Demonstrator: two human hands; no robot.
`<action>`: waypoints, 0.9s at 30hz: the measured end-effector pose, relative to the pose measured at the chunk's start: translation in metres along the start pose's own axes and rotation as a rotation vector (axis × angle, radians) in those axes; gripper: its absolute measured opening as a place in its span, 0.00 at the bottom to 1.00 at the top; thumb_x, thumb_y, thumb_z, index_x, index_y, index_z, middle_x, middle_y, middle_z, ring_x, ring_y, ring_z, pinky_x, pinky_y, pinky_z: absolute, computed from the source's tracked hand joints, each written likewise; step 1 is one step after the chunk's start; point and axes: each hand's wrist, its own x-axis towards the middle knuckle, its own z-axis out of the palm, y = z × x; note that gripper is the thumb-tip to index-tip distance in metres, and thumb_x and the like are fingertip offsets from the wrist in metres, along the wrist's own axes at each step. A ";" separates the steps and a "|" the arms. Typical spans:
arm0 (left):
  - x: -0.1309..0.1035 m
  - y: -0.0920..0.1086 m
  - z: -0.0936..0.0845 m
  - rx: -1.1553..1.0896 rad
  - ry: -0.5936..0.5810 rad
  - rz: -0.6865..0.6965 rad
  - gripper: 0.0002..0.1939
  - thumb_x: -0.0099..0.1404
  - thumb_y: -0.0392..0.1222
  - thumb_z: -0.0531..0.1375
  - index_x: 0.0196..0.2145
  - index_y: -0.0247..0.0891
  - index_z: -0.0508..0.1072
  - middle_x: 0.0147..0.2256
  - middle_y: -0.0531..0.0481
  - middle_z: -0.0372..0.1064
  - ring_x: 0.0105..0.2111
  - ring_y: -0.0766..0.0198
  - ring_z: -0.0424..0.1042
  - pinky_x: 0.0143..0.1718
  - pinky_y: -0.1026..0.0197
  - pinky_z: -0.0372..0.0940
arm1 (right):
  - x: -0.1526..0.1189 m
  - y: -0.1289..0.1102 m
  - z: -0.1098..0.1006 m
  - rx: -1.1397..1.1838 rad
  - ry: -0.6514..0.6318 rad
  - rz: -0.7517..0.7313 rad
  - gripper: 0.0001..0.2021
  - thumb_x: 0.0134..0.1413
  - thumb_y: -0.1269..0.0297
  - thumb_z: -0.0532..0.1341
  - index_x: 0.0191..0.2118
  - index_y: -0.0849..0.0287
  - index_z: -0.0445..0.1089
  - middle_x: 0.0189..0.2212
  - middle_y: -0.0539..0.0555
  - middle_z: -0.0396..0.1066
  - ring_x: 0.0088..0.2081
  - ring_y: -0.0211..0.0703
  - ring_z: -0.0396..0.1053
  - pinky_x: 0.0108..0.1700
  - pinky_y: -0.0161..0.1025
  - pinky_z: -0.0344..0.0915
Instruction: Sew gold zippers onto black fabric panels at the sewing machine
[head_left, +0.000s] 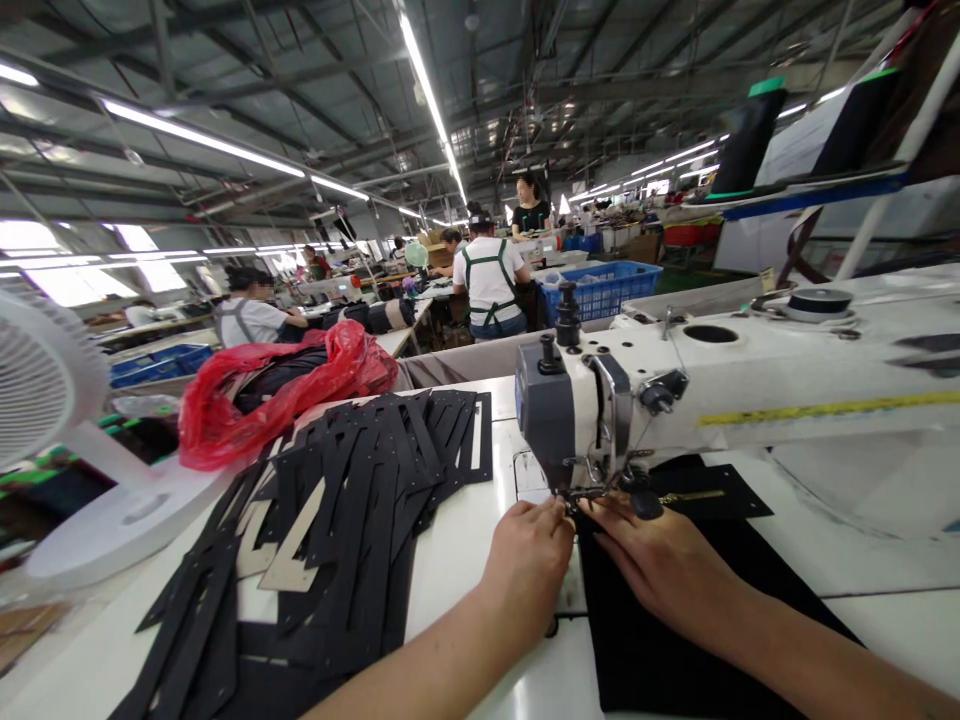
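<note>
At the far left, a white fan (46,370) stands beside the work area, its round guard cut off by the edge of the view. Next to it, a red plastic bag (343,358) lies open around dark material. In front of the bag, flat black pieces (367,490) overlap in a loose pile on the white surface (442,545), with pale beige pieces (294,560) among them. Farther back, a person in a white top (487,275) with green straps sits facing away, near a blue crate (611,300).

The left hand (531,560) is bunched, its fingertips close to the needle area of the sewing machine (750,370); whether it pinches anything cannot be told. The right hand (664,560) lies over black fabric (641,655), fingers together and stretched toward the same spot; its grip cannot be made out. The fabric spreads under the right forearm, across the surface. Behind that hand, a gold-coloured strip (697,495) shows on black material. A yellow tape (825,408) runs along the machine's arm, and black thread cones (750,140) stand above at right.
</note>
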 end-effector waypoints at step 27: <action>-0.005 -0.002 -0.024 -0.098 -0.038 -0.080 0.02 0.62 0.35 0.61 0.35 0.37 0.72 0.43 0.49 0.71 0.41 0.59 0.70 0.44 0.55 0.64 | -0.030 -0.026 -0.042 -0.274 -0.043 0.004 0.21 0.50 0.57 0.61 0.46 0.67 0.69 0.43 0.65 0.71 0.41 0.57 0.70 0.39 0.53 0.71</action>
